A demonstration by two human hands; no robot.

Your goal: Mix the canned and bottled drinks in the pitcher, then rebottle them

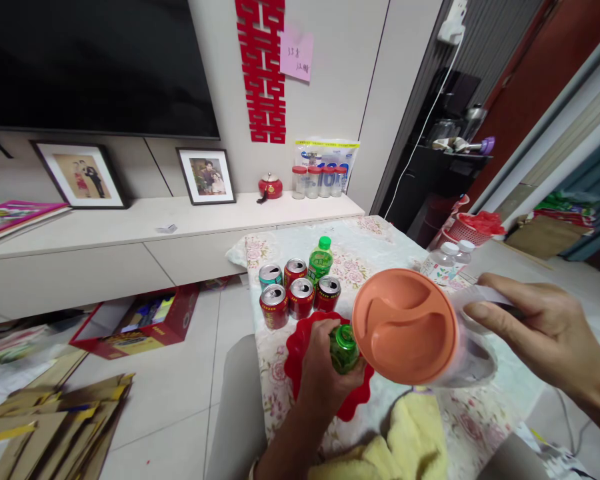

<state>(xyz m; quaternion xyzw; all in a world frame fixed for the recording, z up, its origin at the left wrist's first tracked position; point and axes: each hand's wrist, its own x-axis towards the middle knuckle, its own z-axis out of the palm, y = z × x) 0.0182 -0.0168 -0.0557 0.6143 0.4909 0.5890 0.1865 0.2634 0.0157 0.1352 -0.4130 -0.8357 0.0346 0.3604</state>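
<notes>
My left hand point(316, 377) is wrapped round a small green bottle point(345, 352) above a red scalloped dish point(294, 363). Whether its green top is a cap or an open neck I cannot tell. Tilted toward that bottle is a clear pitcher point(475, 367) with an orange lid point(405, 327), its handle gripped by my right hand point(550, 333). The lid hides part of the pitcher and sits right beside the bottle. Behind the dish, several opened drink cans point(301, 297) stand close to another green bottle point(321, 261) with a green cap.
A yellow towel point(415, 437) lies at the near edge of the flowered tablecloth point(353, 270). Two white-capped bottles point(443, 261) stand at the right. Beyond are a white cabinet point(145, 230) with picture frames and jars, and a red box point(140, 320) on the floor.
</notes>
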